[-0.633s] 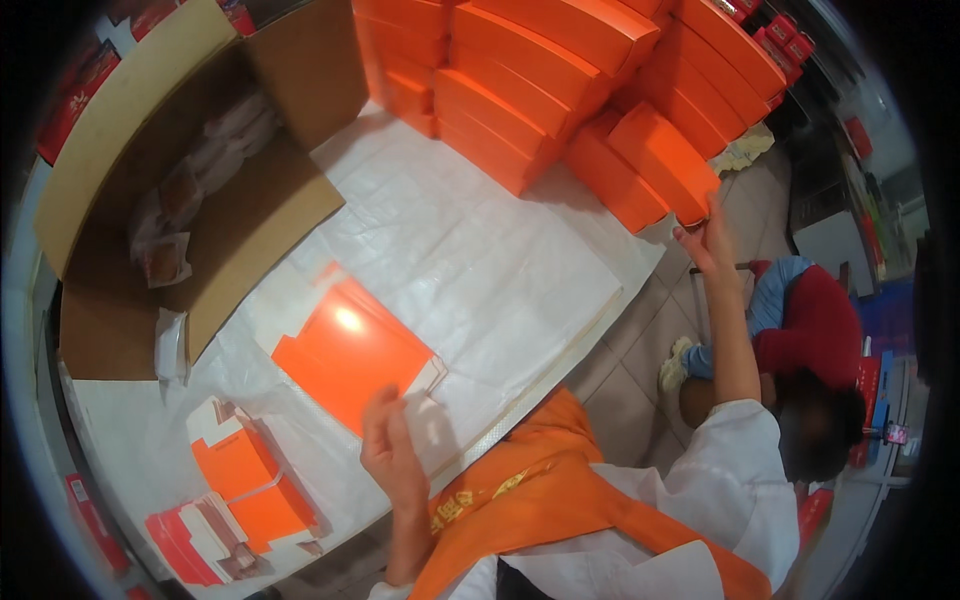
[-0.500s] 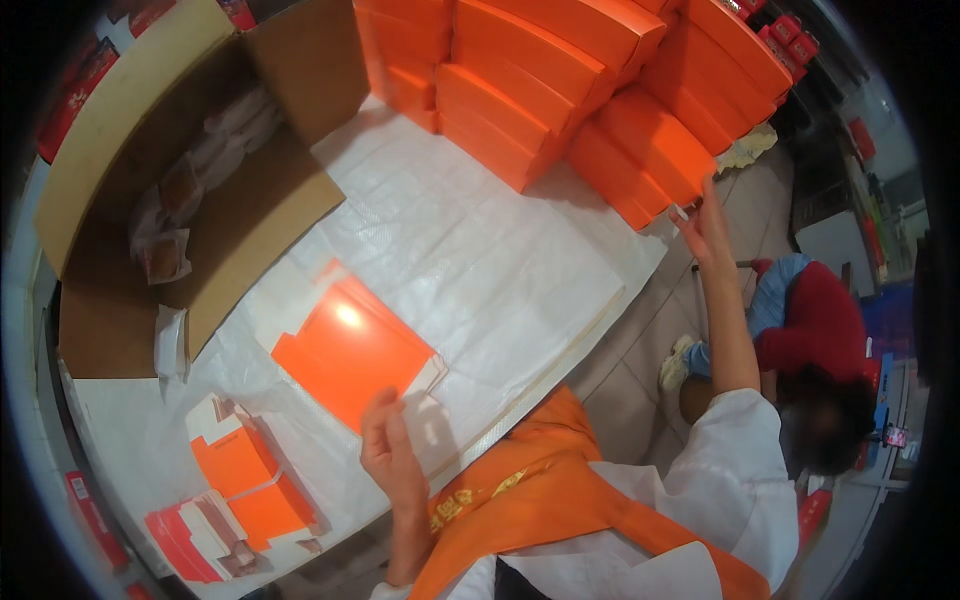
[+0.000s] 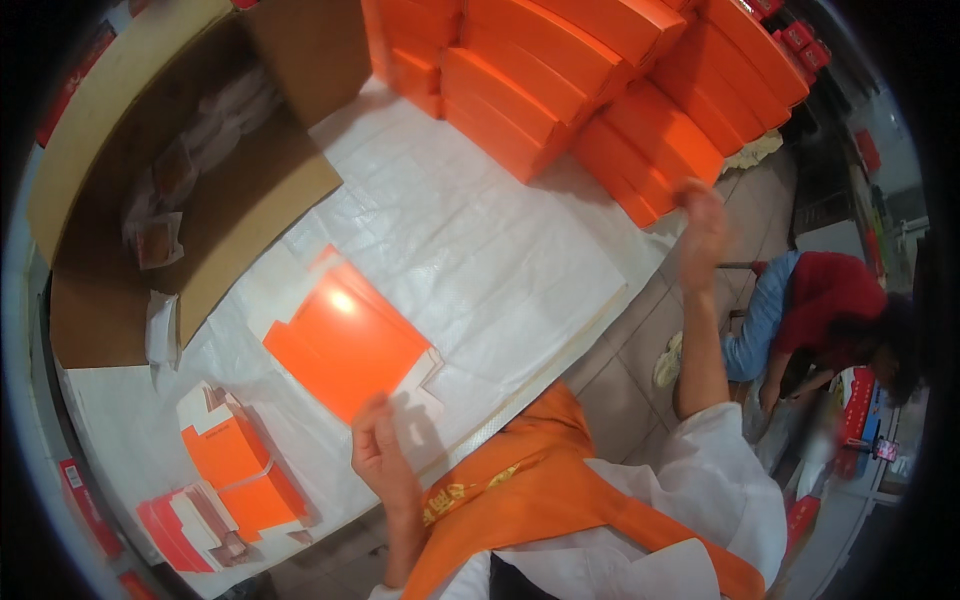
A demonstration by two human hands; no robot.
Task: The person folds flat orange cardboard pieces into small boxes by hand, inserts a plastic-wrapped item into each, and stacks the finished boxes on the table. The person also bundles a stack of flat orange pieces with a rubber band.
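My left hand (image 3: 377, 450) is raised at the table's near edge, fingers curled in and nothing visible in them. Just beyond it lies a flat, unfolded orange carton (image 3: 345, 335) with pale flaps, on the white sheet. My right hand (image 3: 703, 228) is stretched out at the far right, by the near corner of a stack of closed orange boxes (image 3: 655, 150). It is smeared by motion, so its fingers cannot be made out, nor whether it touches the boxes.
An open brown cardboard box (image 3: 265, 210) with small clear-wrapped pieces stands at the left. Below it lie a strapped bundle of flat orange cartons (image 3: 235, 450) and some red cartons (image 3: 170, 535). A person in a red top (image 3: 830, 300) bends over at the right.
My right hand has drawn back slightly from the box corner and is now blurred. My left hand remains near the carton. The person in red has shifted, and their hands now show.
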